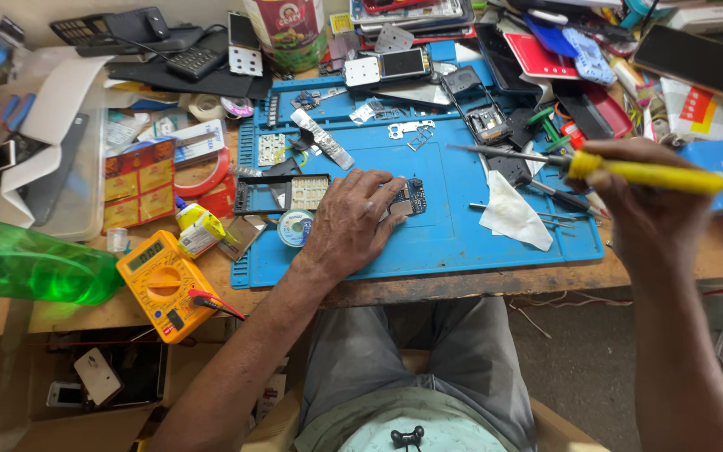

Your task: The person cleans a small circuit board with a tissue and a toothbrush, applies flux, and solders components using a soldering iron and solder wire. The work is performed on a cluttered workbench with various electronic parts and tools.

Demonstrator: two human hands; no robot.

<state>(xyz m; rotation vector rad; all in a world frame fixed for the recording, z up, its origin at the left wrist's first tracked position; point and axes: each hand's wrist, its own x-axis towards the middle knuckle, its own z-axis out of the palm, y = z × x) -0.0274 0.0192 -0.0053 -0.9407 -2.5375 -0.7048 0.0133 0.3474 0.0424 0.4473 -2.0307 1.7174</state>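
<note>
The left hand [353, 222] presses flat on the small circuit board [409, 197] at the centre of the blue mat [445, 243], while the right hand [642, 205], fist closed around the yellow-handled soldering iron [642, 173], holds its long axis level, tip pointing left, above and right of the board.

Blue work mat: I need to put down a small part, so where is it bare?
Bare blue work mat lies between the small circuit board under the left hand and the white tissue, and along its front edge. The back rows and right side are crowded.
</note>
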